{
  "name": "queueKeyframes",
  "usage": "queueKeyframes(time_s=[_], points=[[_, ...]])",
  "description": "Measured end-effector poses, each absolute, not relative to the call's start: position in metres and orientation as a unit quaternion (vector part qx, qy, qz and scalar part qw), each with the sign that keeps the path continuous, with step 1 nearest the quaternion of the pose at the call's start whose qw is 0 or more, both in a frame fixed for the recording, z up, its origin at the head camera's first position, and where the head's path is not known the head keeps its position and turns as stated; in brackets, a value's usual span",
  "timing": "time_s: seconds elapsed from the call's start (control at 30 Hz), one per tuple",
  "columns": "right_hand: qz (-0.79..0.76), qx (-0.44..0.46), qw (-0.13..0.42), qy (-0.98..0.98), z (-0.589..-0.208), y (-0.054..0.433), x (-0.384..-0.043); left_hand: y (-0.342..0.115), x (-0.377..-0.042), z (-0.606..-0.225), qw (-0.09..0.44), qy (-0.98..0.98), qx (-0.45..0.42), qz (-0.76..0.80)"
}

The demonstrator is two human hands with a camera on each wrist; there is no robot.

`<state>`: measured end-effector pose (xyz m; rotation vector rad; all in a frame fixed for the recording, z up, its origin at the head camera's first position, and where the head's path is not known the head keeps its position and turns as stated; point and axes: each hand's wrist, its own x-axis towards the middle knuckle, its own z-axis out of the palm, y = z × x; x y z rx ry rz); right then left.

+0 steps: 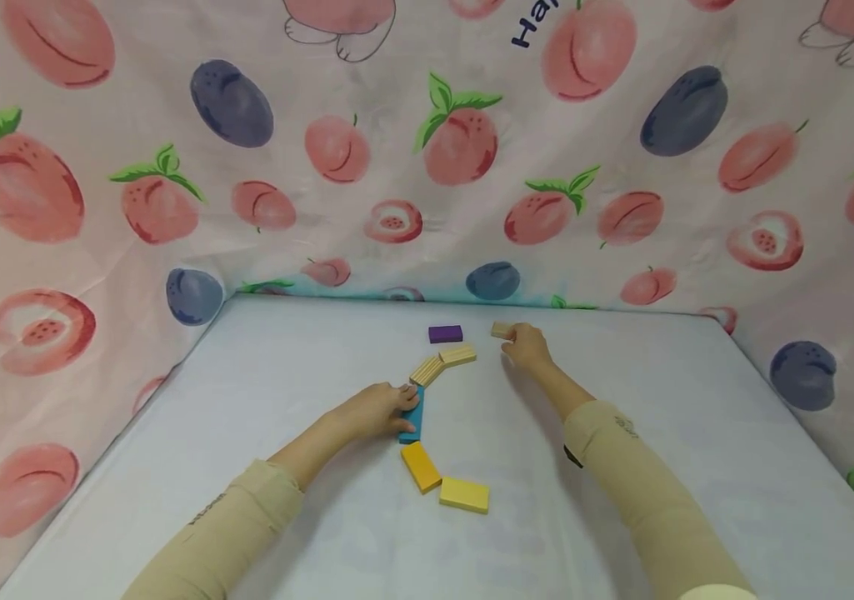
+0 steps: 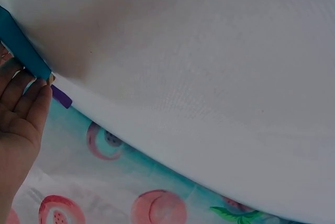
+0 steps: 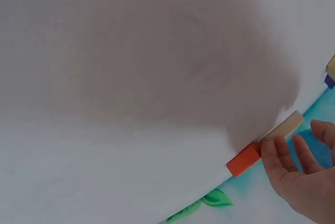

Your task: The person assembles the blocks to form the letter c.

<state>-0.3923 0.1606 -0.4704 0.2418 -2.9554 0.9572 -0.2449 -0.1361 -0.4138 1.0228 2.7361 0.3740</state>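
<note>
My left hand point(image 1: 377, 410) grips a blue block point(image 1: 413, 421), thumb near its lower end and fingers by its upper end. In the left wrist view its fingers lie along the blue block point(image 2: 23, 48). Far back, my right hand point(image 1: 530, 346) touches the end of a plain wooden block point(image 1: 500, 330) with its fingertips, its thumb apart from it. The right wrist view shows an orange block point(image 3: 244, 160) end to end with this wooden block point(image 3: 285, 127); the hand hides the orange one in the head view.
A curved row runs from a yellow block point(image 1: 464, 495) through an orange-yellow block point(image 1: 422, 467) and the blue one to two wooden blocks point(image 1: 427, 370). A purple block point(image 1: 445, 334) lies behind them. The white table point(image 1: 284, 350) meets a fruit-printed cloth point(image 1: 412, 108).
</note>
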Motion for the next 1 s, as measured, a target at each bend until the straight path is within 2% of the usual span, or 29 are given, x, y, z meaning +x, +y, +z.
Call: queueKeyframes(time_s=[0.07, 0.17, 0.2, 0.27, 0.37, 0.4, 0.47, 0.5, 0.6, 0.7, 1.0], points=[[0.300, 0.022, -0.031, -0.953, -0.432, 0.151, -0.366, -0.135, -0.245, -0.413, 0.098, 0.925, 0.345, 0.128], [0.308, -0.005, -0.033, -0.951, -0.415, 0.152, -0.356, -0.135, -0.245, -0.412, 0.098, 0.925, 0.344, 0.126], [0.309, -0.010, -0.030, -0.951, -0.420, 0.155, -0.361, -0.135, -0.245, -0.411, 0.099, 0.925, 0.344, 0.126], [0.304, 0.008, 0.011, -0.953, -0.450, 0.170, -0.387, -0.135, -0.245, -0.411, 0.099, 0.925, 0.345, 0.126], [0.297, 0.008, 0.006, -0.955, -0.491, 0.194, -0.430, -0.136, -0.245, -0.411, 0.094, 0.923, 0.352, 0.123], [0.287, 0.016, 0.021, -0.958, -0.507, 0.201, -0.443, -0.136, -0.245, -0.411, 0.094, 0.923, 0.353, 0.121], [0.274, 0.027, 0.023, -0.961, -0.517, 0.208, -0.454, -0.136, -0.246, -0.412, 0.089, 0.923, 0.357, 0.116], [0.267, 0.027, 0.008, -0.963, -0.510, 0.207, -0.451, -0.136, -0.246, -0.412, 0.086, 0.922, 0.359, 0.114], [0.252, 0.045, 0.009, -0.967, -0.484, 0.196, -0.427, -0.135, -0.246, -0.413, 0.083, 0.922, 0.361, 0.114], [0.244, 0.047, -0.030, -0.968, -0.446, 0.181, -0.395, -0.134, -0.246, -0.413, 0.086, 0.922, 0.359, 0.116], [0.158, 0.086, -0.051, -0.982, -0.426, 0.166, -0.372, -0.134, -0.246, -0.412, 0.091, 0.925, 0.355, 0.104]])
